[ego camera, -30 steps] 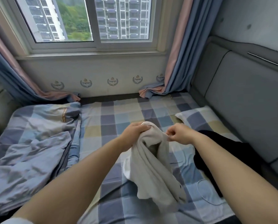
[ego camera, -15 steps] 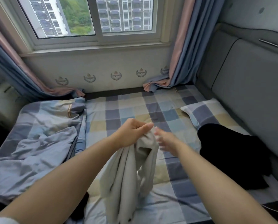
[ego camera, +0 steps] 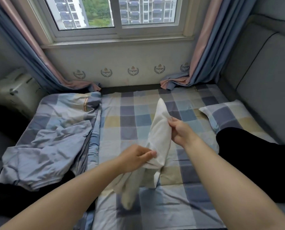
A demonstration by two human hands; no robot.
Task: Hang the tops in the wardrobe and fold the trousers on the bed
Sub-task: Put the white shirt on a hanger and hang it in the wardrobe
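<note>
The checked bed (ego camera: 131, 117) now carries the cream garment (ego camera: 158, 130), stretched from six toward twelve o'clock instead of hanging bunched. The right hand (ego camera: 179, 130) has regripped its far edge; the left hand (ego camera: 135, 157) pinches the near end. Folding looks underway.

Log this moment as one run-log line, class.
left hand: grips white garment | right hand: grips it | black garment: on bed
</note>
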